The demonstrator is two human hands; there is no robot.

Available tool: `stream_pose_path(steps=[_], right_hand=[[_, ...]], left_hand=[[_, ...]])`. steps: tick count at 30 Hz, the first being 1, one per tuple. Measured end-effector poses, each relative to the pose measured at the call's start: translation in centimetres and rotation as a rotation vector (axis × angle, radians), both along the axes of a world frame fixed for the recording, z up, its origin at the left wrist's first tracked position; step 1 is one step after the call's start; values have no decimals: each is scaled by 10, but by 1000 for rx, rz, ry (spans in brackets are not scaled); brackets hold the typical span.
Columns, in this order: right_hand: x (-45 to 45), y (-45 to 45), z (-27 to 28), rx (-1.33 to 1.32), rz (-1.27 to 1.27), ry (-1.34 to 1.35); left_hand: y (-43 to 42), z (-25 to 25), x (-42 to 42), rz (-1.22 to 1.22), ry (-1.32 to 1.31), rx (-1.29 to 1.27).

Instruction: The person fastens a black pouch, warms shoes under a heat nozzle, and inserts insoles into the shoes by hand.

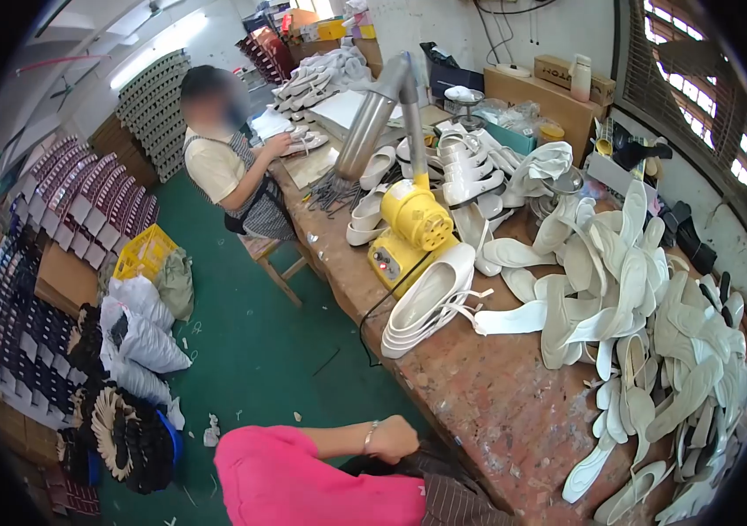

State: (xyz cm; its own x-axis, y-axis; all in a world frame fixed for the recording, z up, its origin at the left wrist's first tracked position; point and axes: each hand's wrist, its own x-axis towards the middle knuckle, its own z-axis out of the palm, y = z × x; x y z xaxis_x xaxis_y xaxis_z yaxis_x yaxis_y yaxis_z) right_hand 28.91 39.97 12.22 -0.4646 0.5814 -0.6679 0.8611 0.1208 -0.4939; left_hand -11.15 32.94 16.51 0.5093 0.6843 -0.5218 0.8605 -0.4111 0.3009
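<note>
My left hand (pixel 393 438), a bracelet at its wrist, is curled in front of my dark striped apron (pixel 457 501), close to the table's near edge. Its fingers fold under, so whatever they may hold is hidden. My right hand is out of view. On the brown table (pixel 470 408) stands a yellow machine (pixel 413 219) with a silver pipe (pixel 372 131). Nested white shoes with straps (pixel 430 298) sit right beside its base. A large heap of white and beige shoe parts (pixel 636 289) spreads over the table's right side.
Across the room a co-worker (pixel 224 167) sits at the table, hands at a pale shoe (pixel 303 142). A dark cable (pixel 365 329) hangs over the table edge. Plastic bags (pixel 141 329), a yellow crate (pixel 144 252) and stacked shoe parts (pixel 84 197) stand left. Cardboard boxes (pixel 527 101) line the wall.
</note>
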Motion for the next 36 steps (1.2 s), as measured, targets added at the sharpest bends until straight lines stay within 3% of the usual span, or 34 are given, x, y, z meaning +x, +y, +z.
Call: stream_pose_path(steps=[3,5,10,13,15,16,17,18,20,21,22,24,26,27,29,31,36], right_hand=[[-98,35,43,-81,213,392],[-146,44,3,-152,508,544],[-154,46,-34,-222,655,581],[-110,51,-56,-370,532,726],[-82,39,-18,-379,258,417],[-65,31,-20,-321,192,706],[-44,25,-19,-277,157,673],[-36,23,14,-334,94,478],[7,-10,4,-554,-328,397],[24,-31,-1,-538,-468,497],[33,-48,-13,-289,-428,658],[38,-71,-9,-304,-594,569],[24,-88,-5,-190,-745,585],[22,-90,-6,-170,-748,536],[15,-90,-6,-144,-724,446],[15,-76,2,-99,-647,424],[6,-34,20,131,-627,486]], left_hand=[[14,-21,22,5,-59,106],[16,-21,32,85,-42,198],[16,-16,42,175,-138,342],[31,-9,68,81,-195,475],[53,-25,93,-65,-305,575],[67,-17,105,-130,-406,564],[80,-11,119,-187,-488,436],[90,-16,141,-317,-497,408],[100,2,181,-487,-522,348],[105,-1,198,-545,-634,327],[109,-2,214,-594,-567,191],[117,13,214,-553,-530,145],[124,1,194,-339,-625,-8],[129,-3,175,-200,-737,35],[131,-2,133,77,-647,99],[120,3,90,332,-618,-112],[66,29,61,551,-531,-222]])
